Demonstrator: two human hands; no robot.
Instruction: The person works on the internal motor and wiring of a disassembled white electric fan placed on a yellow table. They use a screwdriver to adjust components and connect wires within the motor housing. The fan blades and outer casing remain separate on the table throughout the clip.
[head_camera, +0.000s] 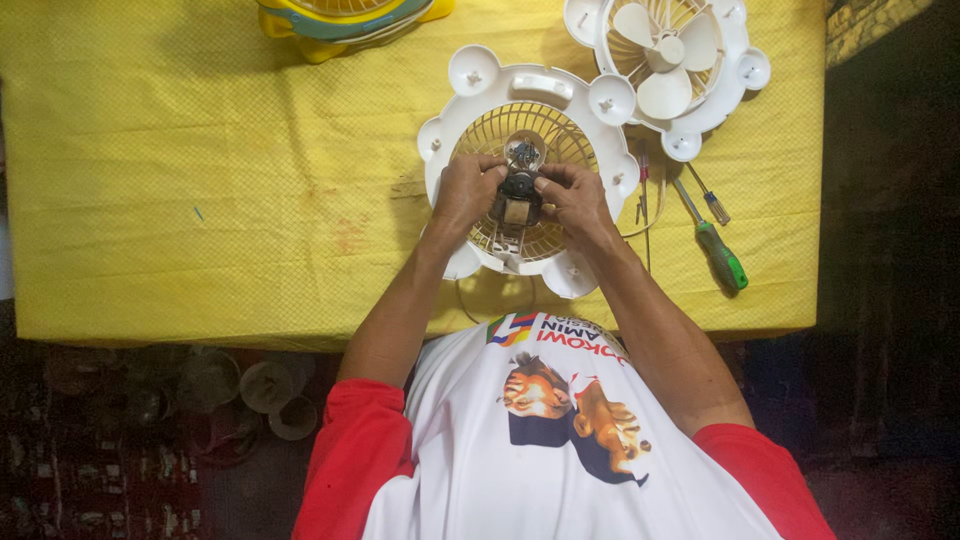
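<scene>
Bright, even overhead light on the yellow tablecloth (200, 200); the floor below is dim, and focus is sharp.

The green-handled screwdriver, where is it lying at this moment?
In the head view, the green-handled screwdriver lies on the yellow tablecloth, to the right of the right hand, beside a smaller screwdriver and below the white fan housing with blades.

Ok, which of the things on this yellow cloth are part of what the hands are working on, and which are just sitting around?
In hand:
- left hand and right hand, both on the small dark motor
- white fan housing with cream grille under the motor

Lying about:
- second white housing with fan blades
- green-handled screwdriver
- smaller screwdriver
- yellow fan part at the far edge
</scene>
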